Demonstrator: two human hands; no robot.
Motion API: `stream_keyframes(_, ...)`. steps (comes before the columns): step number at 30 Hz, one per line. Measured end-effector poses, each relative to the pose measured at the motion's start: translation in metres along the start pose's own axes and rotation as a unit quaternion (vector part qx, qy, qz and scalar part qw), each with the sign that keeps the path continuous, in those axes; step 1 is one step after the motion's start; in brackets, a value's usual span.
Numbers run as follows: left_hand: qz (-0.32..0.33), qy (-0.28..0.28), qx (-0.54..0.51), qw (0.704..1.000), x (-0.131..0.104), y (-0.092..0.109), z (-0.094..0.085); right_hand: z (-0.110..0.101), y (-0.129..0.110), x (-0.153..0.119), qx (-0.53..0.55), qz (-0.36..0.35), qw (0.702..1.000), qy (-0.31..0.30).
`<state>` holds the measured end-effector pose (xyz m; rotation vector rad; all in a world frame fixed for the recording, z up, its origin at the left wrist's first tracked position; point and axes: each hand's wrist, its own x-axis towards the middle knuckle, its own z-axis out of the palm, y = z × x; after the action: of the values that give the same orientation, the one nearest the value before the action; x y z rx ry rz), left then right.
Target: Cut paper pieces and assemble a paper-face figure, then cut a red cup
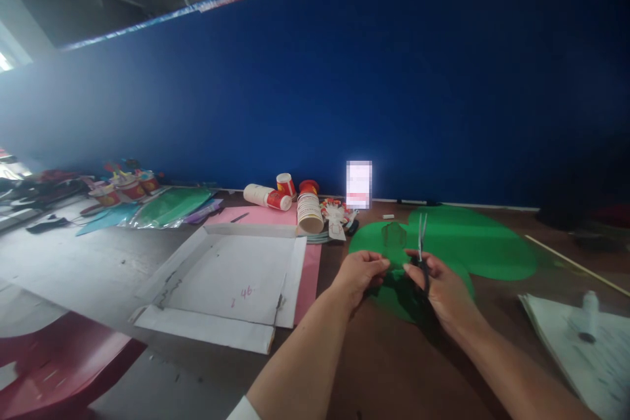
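Two hands meet at lower centre: my left hand [361, 269] pinches a green paper sheet [457, 243], my right hand [440, 285] grips scissors [422, 243], blades up and slightly parted. Only a small tab looks cut; most of the sheet remains whole, I judge.

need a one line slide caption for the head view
Right hand works scissors on a green paper piece pinched by the left hand, above a brown table strewn with paper cups.

A craft workspace: coloured paper sheets [170, 207], paper cups [309, 212] and a cardboard tray [231, 275] cover the table [394, 367]
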<state>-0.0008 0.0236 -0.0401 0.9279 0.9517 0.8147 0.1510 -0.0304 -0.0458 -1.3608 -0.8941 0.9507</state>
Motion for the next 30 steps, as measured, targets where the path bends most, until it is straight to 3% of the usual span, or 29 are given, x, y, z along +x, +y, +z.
stream_keyframes(30, -0.022, 0.021, -0.001, 1.000, -0.0005, 0.0032, -0.0002, 0.0034, -0.0086, -0.0056, -0.037, -0.007, 0.999, 0.006)
